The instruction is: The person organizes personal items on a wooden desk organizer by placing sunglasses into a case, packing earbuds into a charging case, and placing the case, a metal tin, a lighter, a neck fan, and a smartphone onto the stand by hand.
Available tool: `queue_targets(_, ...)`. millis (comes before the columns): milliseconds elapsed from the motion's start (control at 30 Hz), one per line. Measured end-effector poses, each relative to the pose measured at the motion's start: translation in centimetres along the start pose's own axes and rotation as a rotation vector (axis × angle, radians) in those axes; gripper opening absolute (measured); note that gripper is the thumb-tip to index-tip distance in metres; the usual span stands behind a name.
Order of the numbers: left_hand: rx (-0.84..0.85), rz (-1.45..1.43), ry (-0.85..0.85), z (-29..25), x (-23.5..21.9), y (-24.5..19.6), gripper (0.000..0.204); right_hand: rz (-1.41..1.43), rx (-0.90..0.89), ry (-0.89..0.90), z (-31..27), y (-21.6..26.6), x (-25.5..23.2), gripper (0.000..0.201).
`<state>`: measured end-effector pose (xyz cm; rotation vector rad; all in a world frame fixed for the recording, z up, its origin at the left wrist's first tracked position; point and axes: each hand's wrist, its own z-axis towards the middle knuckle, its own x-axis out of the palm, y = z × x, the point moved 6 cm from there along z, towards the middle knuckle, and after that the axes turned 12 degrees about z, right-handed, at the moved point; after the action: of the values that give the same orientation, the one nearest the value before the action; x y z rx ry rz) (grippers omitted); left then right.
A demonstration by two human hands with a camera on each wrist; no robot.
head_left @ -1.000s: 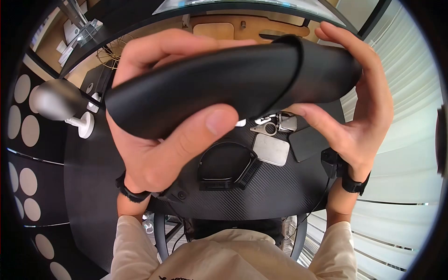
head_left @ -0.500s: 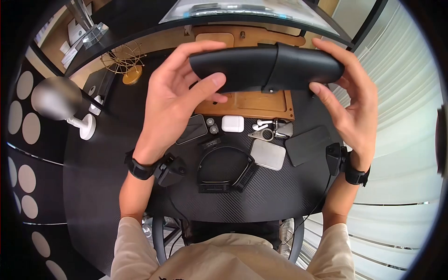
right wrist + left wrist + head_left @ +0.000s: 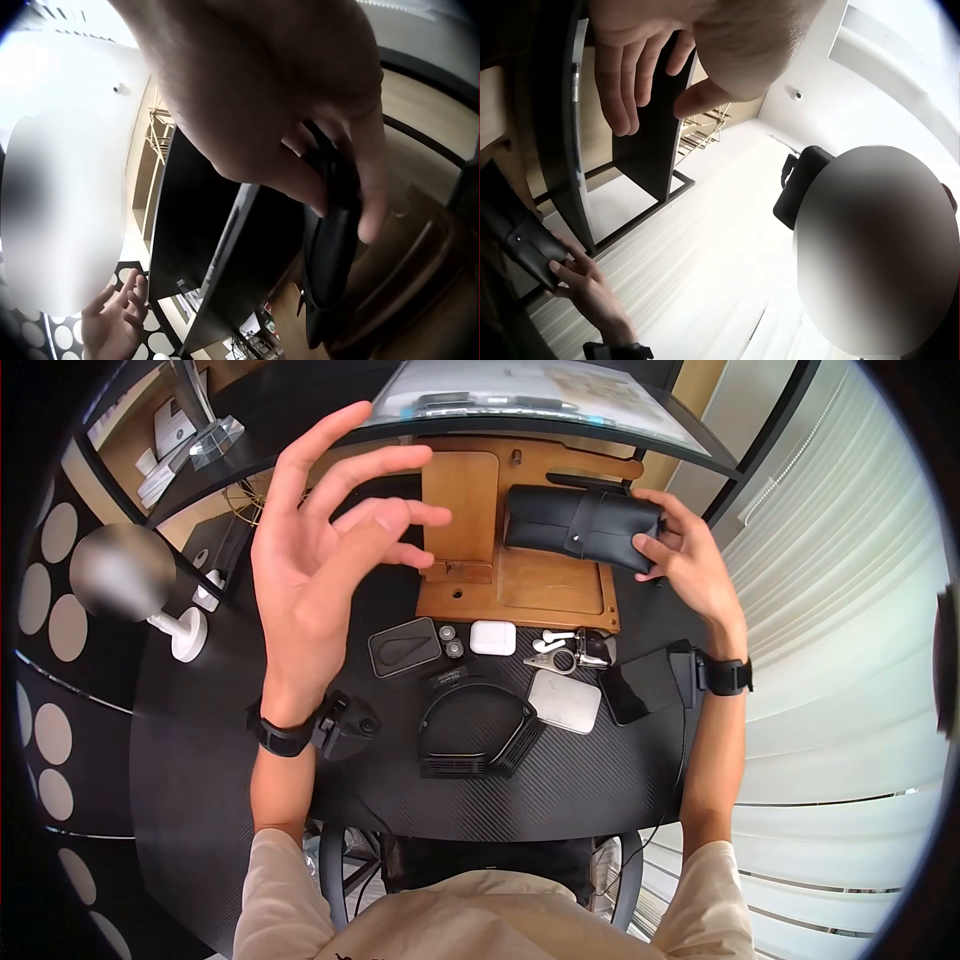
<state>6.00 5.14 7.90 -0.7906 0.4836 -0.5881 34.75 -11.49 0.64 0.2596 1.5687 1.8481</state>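
In the head view my right hand [image 3: 690,555] grips the right end of a black glasses case [image 3: 570,525] with a strap and a small snap. The case lies over the right part of a wooden desk organizer [image 3: 460,510]. From the right wrist view, thumb and fingers pinch the case [image 3: 334,255] from both sides. My left hand [image 3: 320,550] is raised at the left with its fingers spread and loosely bent, holding nothing. Its fingertips overlap the organizer's left edge in the head view.
Nearer me on the black desk [image 3: 220,760] sit an open dark tin [image 3: 404,648], a white earbud case [image 3: 493,638], a silver tin [image 3: 564,701], a dark flat pad [image 3: 640,688] and a black curved frame [image 3: 475,725]. A shelf [image 3: 560,422] overhangs the back.
The glasses case has moved away from me, down toward the organizer, in my right hand. My left hand has let go of it and drawn off to the left.
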Motion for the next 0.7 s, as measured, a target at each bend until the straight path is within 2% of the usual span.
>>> queue_targets(67, 0.022, 0.003, 0.018, -0.2, 0.0, -0.2, 0.065, 0.098, 0.043, -0.078, 0.6, -1.2, 0.5, 0.050)
queue_targets(133, 0.047, -0.001, 0.042, -0.2, 0.1, -0.5, 0.065, 0.067, 0.033, -0.125, 1.0, -2.8, 0.3, 0.052)
queue_targets(200, 0.038, 0.005, 0.032, -0.2, 0.0, -0.6, 0.066, -0.151, -0.076, -0.282, 0.9, -2.8, -0.3, 0.052)
queue_targets(333, 0.033, 0.008, -0.007, -0.3, -0.5, -0.5, 0.065, -0.308, -0.059, -0.268, 0.9, -1.6, -1.1, 0.041)
queue_targets(400, 0.061, -0.006, 0.048, -0.2, -0.6, -0.7, 0.064, -0.330, -0.093, -0.271, 0.6, -0.9, -0.9, 0.041)
queue_targets(533, 0.016, 0.003, 0.092, -0.3, -0.7, -0.6, 0.058, -0.473, -0.195, 0.024, 0.0, 0.4, 1.7, 0.052)
queue_targets(667, 0.027, 0.003, 0.111, -0.1, -1.3, -0.3, 0.055, -0.584, -0.346, 0.134, 0.3, -0.6, 3.1, 0.044)
queue_targets(700, 0.039, 0.031, 0.124, -0.1, -1.4, -0.5, 0.053, -0.603, -0.291, 0.124, 0.4, -0.9, 3.3, 0.038)
